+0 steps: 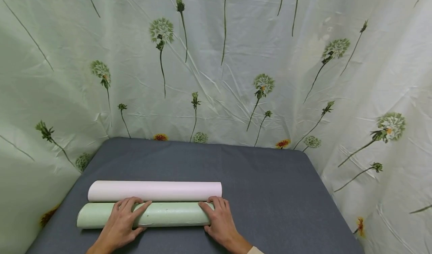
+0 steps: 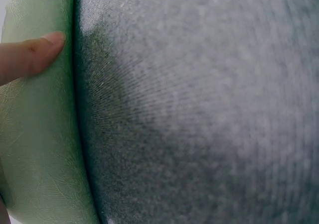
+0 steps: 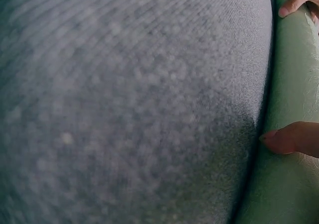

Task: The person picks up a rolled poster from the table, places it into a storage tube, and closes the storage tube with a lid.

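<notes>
A pale green roll [image 1: 172, 213] lies sideways on the dark grey cloth surface. My left hand [image 1: 122, 221] grips it left of its middle, fingers over the top to the far side and thumb low on the near side. At its right end, my right hand [image 1: 220, 219] holds it the same way. Right behind it, parallel, lies a pinkish-white roll [image 1: 155, 191]. The left wrist view shows a thumb [image 2: 37, 58] pressed on the green roll's wrinkled, glossy covering. In the right wrist view, the right thumb [image 3: 288, 138] lies along the roll's near edge.
The dark grey cloth surface [image 1: 276, 197] extends to the right of both rolls and behind them. A pale curtain [image 1: 222, 92] printed with dandelions and other flowers hangs along the back and both sides.
</notes>
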Demonstrator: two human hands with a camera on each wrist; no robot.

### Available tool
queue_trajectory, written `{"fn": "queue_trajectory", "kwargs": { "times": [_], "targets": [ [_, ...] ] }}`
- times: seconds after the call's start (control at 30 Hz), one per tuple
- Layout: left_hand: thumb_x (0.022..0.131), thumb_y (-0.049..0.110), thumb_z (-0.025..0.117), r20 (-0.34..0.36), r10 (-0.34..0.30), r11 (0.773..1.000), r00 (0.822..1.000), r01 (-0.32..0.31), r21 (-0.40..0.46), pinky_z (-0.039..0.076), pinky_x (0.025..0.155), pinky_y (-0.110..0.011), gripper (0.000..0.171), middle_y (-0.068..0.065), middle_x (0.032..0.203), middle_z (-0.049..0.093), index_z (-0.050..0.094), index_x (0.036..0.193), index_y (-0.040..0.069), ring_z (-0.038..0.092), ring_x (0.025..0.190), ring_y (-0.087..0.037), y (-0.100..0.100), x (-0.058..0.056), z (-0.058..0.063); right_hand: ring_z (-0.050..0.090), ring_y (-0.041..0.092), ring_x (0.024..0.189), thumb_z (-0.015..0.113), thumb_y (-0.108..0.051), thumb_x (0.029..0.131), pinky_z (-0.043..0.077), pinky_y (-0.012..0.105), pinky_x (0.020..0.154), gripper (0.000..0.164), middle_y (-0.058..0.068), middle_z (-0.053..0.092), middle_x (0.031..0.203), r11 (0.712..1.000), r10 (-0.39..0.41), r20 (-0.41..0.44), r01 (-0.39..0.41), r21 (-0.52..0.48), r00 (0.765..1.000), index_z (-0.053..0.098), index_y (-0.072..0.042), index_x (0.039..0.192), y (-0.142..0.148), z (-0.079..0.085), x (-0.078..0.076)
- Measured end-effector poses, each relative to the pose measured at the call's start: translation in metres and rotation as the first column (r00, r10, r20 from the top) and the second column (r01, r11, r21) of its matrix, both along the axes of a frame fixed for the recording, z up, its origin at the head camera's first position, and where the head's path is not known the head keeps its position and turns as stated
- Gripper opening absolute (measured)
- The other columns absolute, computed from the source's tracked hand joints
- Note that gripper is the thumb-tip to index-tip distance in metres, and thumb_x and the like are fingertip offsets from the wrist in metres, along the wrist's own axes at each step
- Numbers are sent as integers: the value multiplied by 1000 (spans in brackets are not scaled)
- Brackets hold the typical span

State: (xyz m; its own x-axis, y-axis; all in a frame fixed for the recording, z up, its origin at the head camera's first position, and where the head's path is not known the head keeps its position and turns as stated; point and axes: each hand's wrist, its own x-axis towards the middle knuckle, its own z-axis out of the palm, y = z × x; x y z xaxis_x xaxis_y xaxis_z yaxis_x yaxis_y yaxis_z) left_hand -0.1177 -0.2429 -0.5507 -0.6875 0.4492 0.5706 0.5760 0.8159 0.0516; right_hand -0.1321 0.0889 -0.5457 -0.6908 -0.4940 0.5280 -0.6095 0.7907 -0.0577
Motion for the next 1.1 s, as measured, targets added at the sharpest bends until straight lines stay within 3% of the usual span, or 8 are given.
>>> {"fn": "queue_trajectory", "kwargs": {
  "times": [0.23, 0.53, 0.67, 0.8, 0.97, 1.1],
  "targets": [
    [43, 35, 92, 18, 3, 1000, 1000, -2, -14, 36, 76, -51, 89, -7, 110, 55, 62, 125, 19, 54, 97, -30, 1, 1, 0, 48, 18, 101, 94, -23, 47, 36, 41, 85, 77, 2, 49, 109, 1000, -1, 51, 1, 4, 999, 62, -23, 117, 2, 2, 0],
    [50, 40, 89, 40, -15, 997, 999, 12, 77, 32, 77, -51, 76, -7, 114, 54, 66, 120, 22, 51, 101, -31, 11, -5, 8, 47, 22, 106, 94, -26, 48, 36, 43, 85, 75, 4, 49, 112, 1000, 24, 74, -24, -7, 997, 60, -22, 115, 8, 7, -2],
    [54, 43, 87, 31, -28, 995, 999, 24, 102, 34, 77, -54, 72, -8, 116, 55, 67, 120, 21, 50, 103, -32, 18, -9, 14, 45, 22, 110, 93, -31, 49, 34, 43, 87, 77, 5, 47, 118, 999, 39, 124, -38, -9, 992, 58, -23, 118, 13, 11, -4],
    [60, 50, 83, 36, -36, 992, 999, 32, 121, 34, 80, -56, 69, -8, 118, 54, 66, 120, 20, 49, 107, -32, 24, -14, 21, 42, 24, 117, 89, -43, 59, 32, 44, 91, 77, 7, 44, 127, 999, 37, 209, -40, 12, 977, 55, -24, 124, 19, 20, -6],
    [73, 62, 72, 56, -8, 994, 998, 2, 112, 36, 83, -60, 67, -14, 123, 55, 65, 122, 17, 49, 112, -36, 32, -21, 33, 40, 30, 123, 78, -57, 70, 31, 52, 93, 73, 12, 44, 132, 999, -36, 313, 40, -5, 949, 54, -21, 129, 28, 36, -14],
    [75, 64, 68, 133, 50, 996, 990, -59, 68, 35, 89, -65, 70, -17, 129, 54, 63, 127, 18, 47, 117, -39, 39, -29, 44, 36, 39, 129, 73, -59, 74, 28, 59, 98, 75, 18, 42, 137, 991, -118, 365, 134, -19, 924, 53, -17, 133, 36, 49, -28]
  ]
}}
